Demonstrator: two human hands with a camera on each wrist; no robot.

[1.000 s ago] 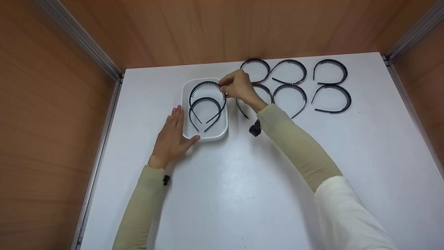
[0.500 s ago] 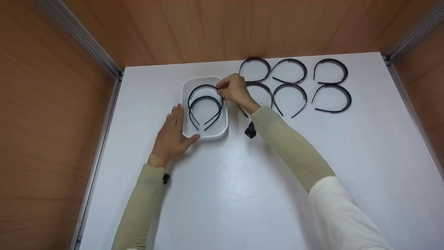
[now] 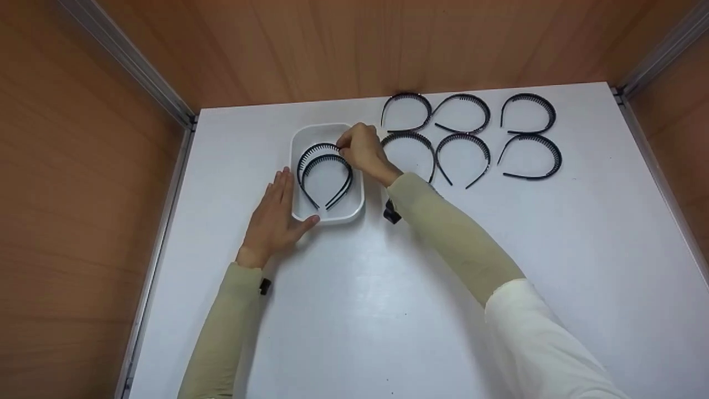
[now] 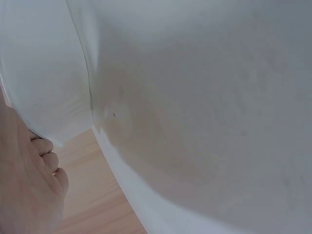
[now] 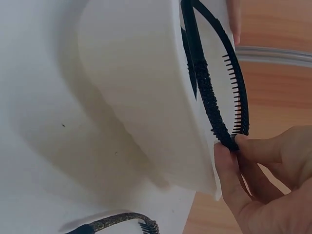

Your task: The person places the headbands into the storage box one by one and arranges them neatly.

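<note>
Okay, main change: the held headband (image 3: 318, 146) drops closer to the resting headband (image 3: 327, 158) inside the white tray (image 3: 318, 130). A second ago its arch sits clearly higher in the head view, with its tips short of the other pair; now the arches nearly nest and the tips sit almost level. Right hand (image 3: 363, 147) shifts toward the tray with it and stays pinched, thumb and fingertips on the band's toothed arch; right wrist view confirms the grip, just by the tray rim. So no release at this point. Left hand (image 3: 271, 213) doesn't move: fingers straight along the tray's left side, thumb spread at the near corner, clamping nothing, seemingly a brace. Hands are apart, one each side of the tray. Meaning for the work in hand: placement looks close to finished, judging by the overlap, but letting go isn't done. Can't tell whether the held band touches the tray floor or the other band all along; the head view hides the height. Six headbands (image 3: 463, 137) lie on the white table (image 3: 360, 332) right of the tray, same layout as before, the near-left one partly covered by the right arm.
</note>
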